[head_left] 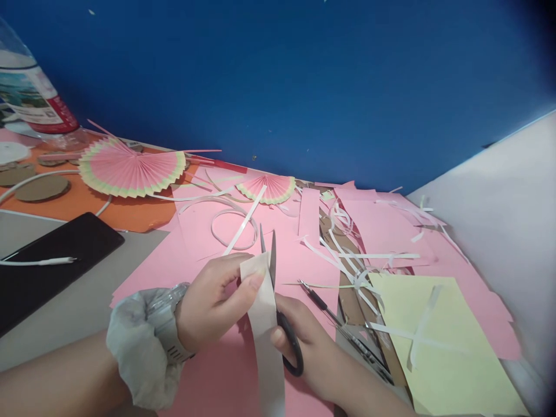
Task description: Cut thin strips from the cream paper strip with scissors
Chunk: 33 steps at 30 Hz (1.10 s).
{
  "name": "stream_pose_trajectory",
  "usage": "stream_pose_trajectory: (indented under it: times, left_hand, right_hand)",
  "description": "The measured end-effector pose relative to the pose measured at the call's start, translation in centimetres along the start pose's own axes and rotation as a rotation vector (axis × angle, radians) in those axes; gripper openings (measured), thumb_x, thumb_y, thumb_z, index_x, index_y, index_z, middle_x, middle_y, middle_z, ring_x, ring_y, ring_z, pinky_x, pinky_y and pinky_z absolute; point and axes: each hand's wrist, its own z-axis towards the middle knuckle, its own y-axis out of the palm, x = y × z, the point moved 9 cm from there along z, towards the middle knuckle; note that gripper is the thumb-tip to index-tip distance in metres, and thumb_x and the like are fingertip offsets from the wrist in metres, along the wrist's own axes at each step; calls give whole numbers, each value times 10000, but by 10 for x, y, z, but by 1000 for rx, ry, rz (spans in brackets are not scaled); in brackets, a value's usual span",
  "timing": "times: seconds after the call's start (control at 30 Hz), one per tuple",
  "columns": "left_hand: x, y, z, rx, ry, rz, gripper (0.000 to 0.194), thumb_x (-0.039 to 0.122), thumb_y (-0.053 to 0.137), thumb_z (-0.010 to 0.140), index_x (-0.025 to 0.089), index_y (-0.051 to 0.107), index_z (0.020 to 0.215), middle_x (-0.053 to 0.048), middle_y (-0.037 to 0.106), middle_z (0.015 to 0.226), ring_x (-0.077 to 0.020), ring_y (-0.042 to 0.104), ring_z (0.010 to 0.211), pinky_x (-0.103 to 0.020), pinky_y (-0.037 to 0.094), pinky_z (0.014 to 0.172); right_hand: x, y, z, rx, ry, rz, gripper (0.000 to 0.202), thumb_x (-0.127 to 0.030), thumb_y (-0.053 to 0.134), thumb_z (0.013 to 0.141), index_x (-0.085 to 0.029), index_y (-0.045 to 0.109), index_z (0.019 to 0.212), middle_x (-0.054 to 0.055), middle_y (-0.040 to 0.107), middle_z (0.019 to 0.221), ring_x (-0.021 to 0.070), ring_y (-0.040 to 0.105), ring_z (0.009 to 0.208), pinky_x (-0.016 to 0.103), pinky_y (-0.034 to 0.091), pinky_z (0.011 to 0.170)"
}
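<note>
My left hand (221,301) pinches the upper end of a long white paper strip (264,341) between thumb and fingers. The strip hangs down past the bottom of the view. In my right hand (308,347) is a pair of scissors (290,344) with black handles, its blades parted and pointing away from me. The blades stand at the strip's right edge near its top; whether they touch it I cannot tell. Pink paper sheets (217,370) lie under both hands. A narrow white strip (247,220) lies just beyond my left hand.
Two pleated pink paper fans (132,168) lie toward the blue wall (278,87). At left are a black phone (65,255), a white cable (39,262), cardboard discs (42,188) and a plastic bottle (39,98). Paper scraps (343,223), a pen (319,298) and yellow paper (456,336) lie right.
</note>
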Motion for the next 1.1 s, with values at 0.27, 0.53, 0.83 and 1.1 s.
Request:
stream_pose_trajectory:
  times: [0.27, 0.53, 0.83, 1.1]
  left_hand:
    - [2, 0, 1, 1, 22, 34, 349, 277, 321, 910, 161, 420, 597, 21, 458, 535, -86, 424, 495, -207, 353, 496]
    - [4, -4, 2, 50, 56, 131, 311, 248, 325, 889, 174, 343, 587, 34, 351, 573, -92, 322, 533, -226, 296, 516]
    - [4, -3, 0, 29, 37, 98, 307, 235, 328, 895, 175, 336, 595, 43, 334, 574, -85, 313, 533, -212, 292, 512]
    - [2, -2, 1, 20, 52, 88, 305, 228, 327, 904, 170, 361, 607, 46, 341, 585, -79, 319, 537, -203, 303, 513]
  right_hand:
    - [-1, 0, -1, 19, -8, 13, 457, -627, 383, 822, -179, 443, 756, -16, 339, 698, 156, 356, 671, 268, 372, 653]
    - [1, -2, -2, 35, 4, -10, 461, -621, 371, 831, -173, 458, 769, -12, 354, 711, 152, 323, 676, 256, 335, 619]
    - [0, -2, -1, 38, -30, 27, 465, -624, 369, 832, -170, 461, 791, -14, 327, 719, 147, 290, 672, 254, 316, 616]
    - [-2, -2, -1, 45, -44, 22, 475, -627, 371, 830, -166, 487, 824, -9, 339, 737, 155, 327, 698, 263, 341, 664]
